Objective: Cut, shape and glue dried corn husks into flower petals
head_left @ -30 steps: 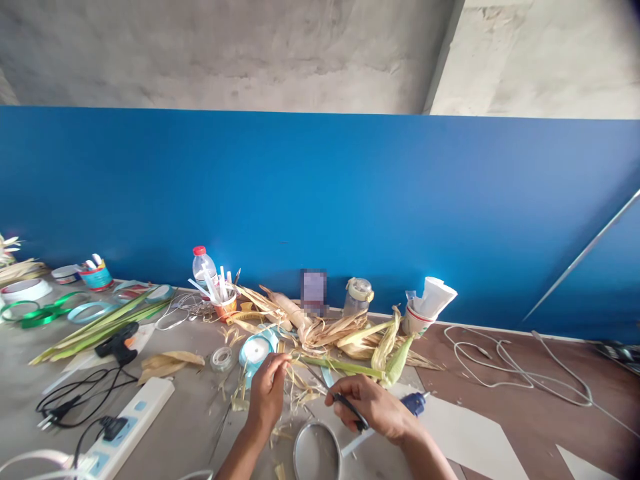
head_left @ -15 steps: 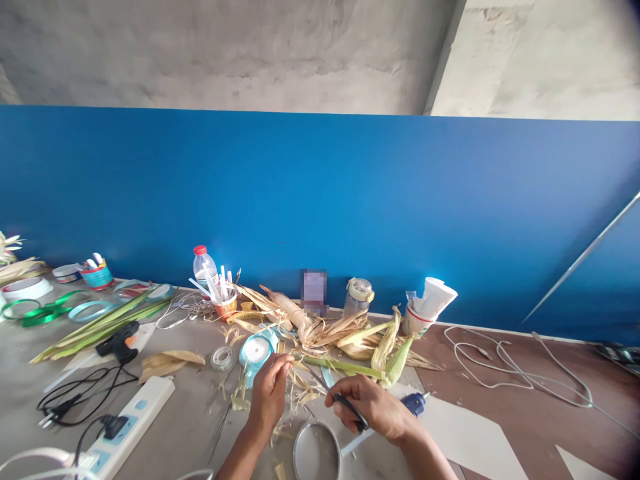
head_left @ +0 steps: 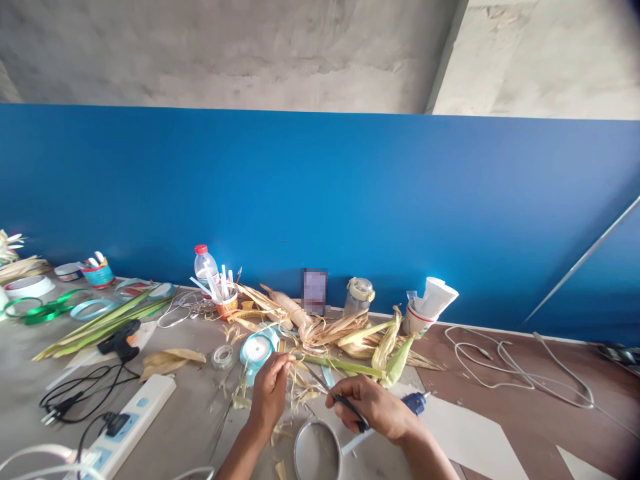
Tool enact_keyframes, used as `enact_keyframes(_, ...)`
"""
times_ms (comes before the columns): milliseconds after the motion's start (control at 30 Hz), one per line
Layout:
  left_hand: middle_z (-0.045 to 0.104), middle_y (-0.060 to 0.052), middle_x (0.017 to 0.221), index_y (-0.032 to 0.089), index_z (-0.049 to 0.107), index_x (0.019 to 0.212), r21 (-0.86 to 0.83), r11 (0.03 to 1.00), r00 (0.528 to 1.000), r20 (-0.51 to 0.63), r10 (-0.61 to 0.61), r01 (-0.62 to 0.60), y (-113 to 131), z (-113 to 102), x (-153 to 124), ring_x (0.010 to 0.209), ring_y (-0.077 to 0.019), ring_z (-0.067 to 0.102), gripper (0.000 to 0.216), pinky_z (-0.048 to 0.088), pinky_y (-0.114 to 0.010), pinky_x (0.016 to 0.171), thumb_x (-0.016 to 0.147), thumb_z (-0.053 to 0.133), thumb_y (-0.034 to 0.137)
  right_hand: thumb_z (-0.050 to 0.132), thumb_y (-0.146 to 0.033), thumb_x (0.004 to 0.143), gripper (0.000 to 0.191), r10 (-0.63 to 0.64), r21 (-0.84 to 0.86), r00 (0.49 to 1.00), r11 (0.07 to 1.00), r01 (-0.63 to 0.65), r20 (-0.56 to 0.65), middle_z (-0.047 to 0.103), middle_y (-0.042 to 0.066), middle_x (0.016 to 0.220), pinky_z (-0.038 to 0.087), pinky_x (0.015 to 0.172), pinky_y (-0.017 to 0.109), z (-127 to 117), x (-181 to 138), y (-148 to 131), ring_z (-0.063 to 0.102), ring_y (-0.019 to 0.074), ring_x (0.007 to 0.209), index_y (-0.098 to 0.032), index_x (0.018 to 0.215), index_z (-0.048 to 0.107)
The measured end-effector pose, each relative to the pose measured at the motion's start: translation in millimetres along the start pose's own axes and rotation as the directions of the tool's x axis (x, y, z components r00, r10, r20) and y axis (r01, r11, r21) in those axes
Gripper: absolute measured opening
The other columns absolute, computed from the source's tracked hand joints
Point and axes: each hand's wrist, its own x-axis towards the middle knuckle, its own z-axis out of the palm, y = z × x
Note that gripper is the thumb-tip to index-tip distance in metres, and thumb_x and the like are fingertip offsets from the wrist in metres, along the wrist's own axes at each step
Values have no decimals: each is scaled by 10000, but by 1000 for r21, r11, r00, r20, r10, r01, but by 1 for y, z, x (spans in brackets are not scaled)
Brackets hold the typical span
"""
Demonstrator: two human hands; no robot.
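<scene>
My right hand (head_left: 370, 407) is wrapped round the black handles of a pair of scissors (head_left: 351, 410), whose blades point up and left toward my left hand. The fingertips of my left hand (head_left: 270, 387) are pinched together close to the blade tips; what they hold is too small to make out. Just behind my left hand is a roll of light blue ribbon (head_left: 257, 347). Dry corn husks (head_left: 340, 333) lie in a heap beyond both hands, with a green husk piece (head_left: 397, 363) at its right end. A round metal ring (head_left: 317, 450) rests below, between my forearms.
A white power strip (head_left: 133, 420) and a black glue gun (head_left: 120, 340) lie at the left. A blue glue gun (head_left: 415, 403) and white card (head_left: 470, 433) are by my right wrist. Along the blue partition (head_left: 320, 187) stand a bottle (head_left: 205, 265), a jar (head_left: 359, 297) and a paper cup (head_left: 415, 321).
Both hands and the scissors stay almost where they were. The view has shifted very slightly.
</scene>
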Motion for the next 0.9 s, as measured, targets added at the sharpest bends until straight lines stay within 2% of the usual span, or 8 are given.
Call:
enact_keyframes(467,664,-70,829,192,674,802,-26,1000,1000,1,14,-14,-5,1,0,787,-203,611,214,485,-307,705,788,490,301,493,-205,715,181,-11,19,1000,1000,11,21,460,-58,453,275,469,186,0,2,7,360,69,456,-142,782,649)
enact_keyframes(767,658,-70,818,180,659,832,53,997,998,29,55,-56,-4,0,-1,768,-191,608,233,482,-298,692,820,448,278,480,-189,717,165,-7,55,1000,998,7,5,463,-59,464,266,459,186,1,4,7,361,62,445,-136,786,620)
enact_keyframes(900,664,-67,807,186,669,820,75,996,999,19,49,-50,-1,-1,0,769,-198,611,245,482,-309,699,812,448,292,476,-174,722,185,-36,-20,999,999,35,-34,493,-58,496,280,485,187,0,-1,-1,382,65,475,-143,853,604)
